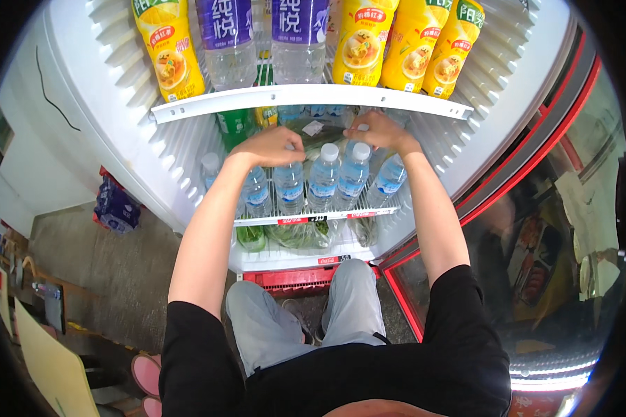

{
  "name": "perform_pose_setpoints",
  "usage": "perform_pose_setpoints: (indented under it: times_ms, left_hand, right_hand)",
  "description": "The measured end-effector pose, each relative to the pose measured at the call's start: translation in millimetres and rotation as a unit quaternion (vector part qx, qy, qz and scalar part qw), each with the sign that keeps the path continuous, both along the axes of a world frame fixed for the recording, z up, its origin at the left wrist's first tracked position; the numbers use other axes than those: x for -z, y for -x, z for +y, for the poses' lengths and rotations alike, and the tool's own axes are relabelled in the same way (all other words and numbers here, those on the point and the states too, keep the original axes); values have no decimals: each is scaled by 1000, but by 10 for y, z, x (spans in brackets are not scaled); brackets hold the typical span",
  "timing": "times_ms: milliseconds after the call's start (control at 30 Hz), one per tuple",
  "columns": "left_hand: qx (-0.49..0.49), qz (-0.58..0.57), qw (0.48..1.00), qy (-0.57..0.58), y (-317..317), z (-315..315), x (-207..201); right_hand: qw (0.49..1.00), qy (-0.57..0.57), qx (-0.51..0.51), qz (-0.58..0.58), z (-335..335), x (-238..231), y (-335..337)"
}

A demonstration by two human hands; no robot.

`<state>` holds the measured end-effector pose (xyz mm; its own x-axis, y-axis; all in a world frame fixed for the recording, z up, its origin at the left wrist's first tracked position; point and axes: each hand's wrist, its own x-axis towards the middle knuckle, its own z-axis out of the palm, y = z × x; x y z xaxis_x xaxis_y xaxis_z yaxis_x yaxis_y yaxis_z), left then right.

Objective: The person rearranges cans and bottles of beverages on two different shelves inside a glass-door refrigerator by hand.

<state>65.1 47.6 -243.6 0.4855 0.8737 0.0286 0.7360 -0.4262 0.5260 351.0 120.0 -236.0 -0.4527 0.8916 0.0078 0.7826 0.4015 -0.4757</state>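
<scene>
Clear water bottles with blue labels and white caps stand in a front row on the fridge's middle shelf. My left hand [273,146] is closed over the top of one water bottle [289,186], its cap hidden by the fingers. To its right, a second bottle [324,182] and a third bottle [352,178] stand untouched. Behind that third one, my right hand [378,131] is closed with bent fingers around the cap of a rear bottle [363,128], mostly out of sight. Leaning at the row's right end is another bottle [388,181].
Above my hands runs the white front rail [313,95] of the upper shelf, holding yellow drink bottles [363,48] and purple-labelled bottles [298,42]. Bagged greens [299,235] lie below. The red-edged glass door [528,229] is swung out at right.
</scene>
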Motion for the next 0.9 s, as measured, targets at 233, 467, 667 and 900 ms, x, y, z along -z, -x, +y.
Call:
perform_pose_setpoints:
  times_ms: [233, 467, 667, 900]
  left_hand:
    - [-4, 1, 1000, 27, 1, -2, 10]
    - [10, -3, 1000, 25, -11, 48, 33]
    - [7, 7, 999, 39, -61, 8, 4]
    - [29, 36, 998, 31, -50, 3, -3]
  right_hand:
    - [999, 27, -19, -6, 63, 61, -5]
    - [1000, 19, -17, 12, 127, 114, -26]
    - [999, 53, 0, -4, 115, 98, 8]
    - [1000, 11, -27, 2, 162, 137, -34]
